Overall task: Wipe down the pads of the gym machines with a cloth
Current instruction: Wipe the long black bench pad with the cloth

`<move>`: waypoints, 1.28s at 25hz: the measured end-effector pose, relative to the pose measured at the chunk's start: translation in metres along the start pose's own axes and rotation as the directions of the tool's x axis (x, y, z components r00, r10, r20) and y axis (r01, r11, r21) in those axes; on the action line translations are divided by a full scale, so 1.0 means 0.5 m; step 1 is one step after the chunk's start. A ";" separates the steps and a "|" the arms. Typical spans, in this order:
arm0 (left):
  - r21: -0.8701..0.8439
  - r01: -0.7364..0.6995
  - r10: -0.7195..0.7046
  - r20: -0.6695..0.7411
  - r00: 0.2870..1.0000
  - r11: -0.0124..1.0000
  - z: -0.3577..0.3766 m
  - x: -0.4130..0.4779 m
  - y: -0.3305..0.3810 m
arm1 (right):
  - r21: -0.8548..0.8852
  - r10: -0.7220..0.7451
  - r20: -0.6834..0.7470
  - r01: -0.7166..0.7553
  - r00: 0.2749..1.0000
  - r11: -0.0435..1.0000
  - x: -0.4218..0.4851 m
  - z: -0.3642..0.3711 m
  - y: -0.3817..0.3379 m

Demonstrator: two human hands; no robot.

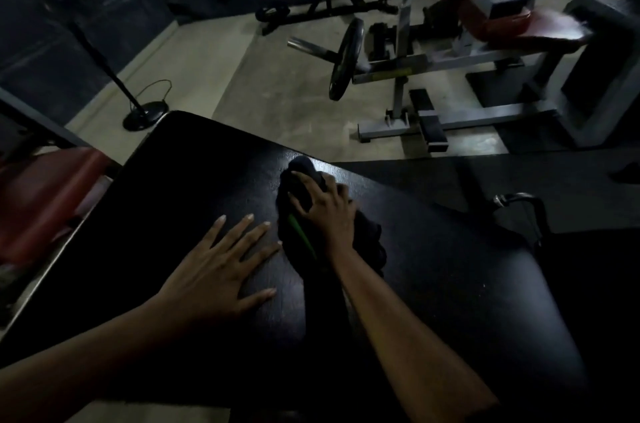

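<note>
We lose much of the dark cloth (pixel 303 168) under the right hand (pixel 329 211); the red pad (pixel 512 24) beyond looks smeared, perhaps by motion.

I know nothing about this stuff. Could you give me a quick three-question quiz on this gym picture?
1. True or false: the left hand lies flat on the black pad.
2. Which hand holds the cloth: A left, B right?
3. Fill in: the far machine's pad is ____.
Key: 1 true. 2 B, the right hand. 3 red.
</note>
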State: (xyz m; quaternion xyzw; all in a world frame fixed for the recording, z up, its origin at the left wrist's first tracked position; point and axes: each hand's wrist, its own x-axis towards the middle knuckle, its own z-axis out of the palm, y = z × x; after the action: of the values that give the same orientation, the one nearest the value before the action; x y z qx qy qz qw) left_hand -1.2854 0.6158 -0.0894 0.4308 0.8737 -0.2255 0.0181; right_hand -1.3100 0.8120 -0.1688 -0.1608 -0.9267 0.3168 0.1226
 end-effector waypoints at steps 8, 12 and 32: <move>0.028 -0.021 0.024 -0.111 0.993 0.999 0.017 0.016 0.006 | 0.066 0.395 -0.108 -0.390 0.912 0.918 0.123 0.003 0.226; 0.046 0.002 0.003 -0.108 0.994 0.999 0.014 0.017 0.009 | 0.122 0.655 -0.045 -0.647 0.754 0.753 0.136 -0.019 0.306; 0.002 0.013 -0.012 -0.036 0.999 1.000 0.004 0.019 0.014 | 0.121 0.619 0.028 -0.617 0.785 0.778 -0.066 -0.053 0.293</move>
State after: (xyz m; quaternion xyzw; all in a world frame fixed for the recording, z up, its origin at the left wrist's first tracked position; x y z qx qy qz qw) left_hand -1.2867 0.6257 -0.0961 0.4293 0.8763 -0.2187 0.0003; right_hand -1.2386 0.9238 -0.2445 -0.4496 -0.8006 0.3950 0.0277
